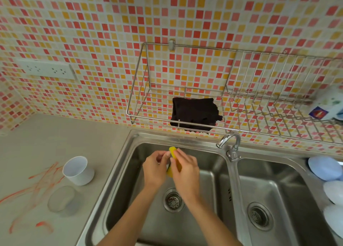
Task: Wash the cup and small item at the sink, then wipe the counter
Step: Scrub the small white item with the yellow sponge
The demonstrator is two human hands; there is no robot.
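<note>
Over the left sink basin [130, 171] both my hands meet around a yellow sponge [172, 150]. My right hand [184, 168] grips the sponge, which sticks out above and below its fingers. My left hand [155, 168] pinches something small against the sponge; that item is hidden by the fingers. A white cup [78, 170] stands upright on the grey counter [46, 134] left of the sink. A small clear glass dish [61, 199] sits in front of it. Orange smears [37, 186] streak the counter.
A black cloth [194, 114] lies in the wire rack [148, 90] on the tiled wall. The tap [229, 139] stands between the two basins, with no water seen running. Pale blue and white dishes [324, 167] sit at the right edge. A bottle [328, 104] rests on the rack's right side.
</note>
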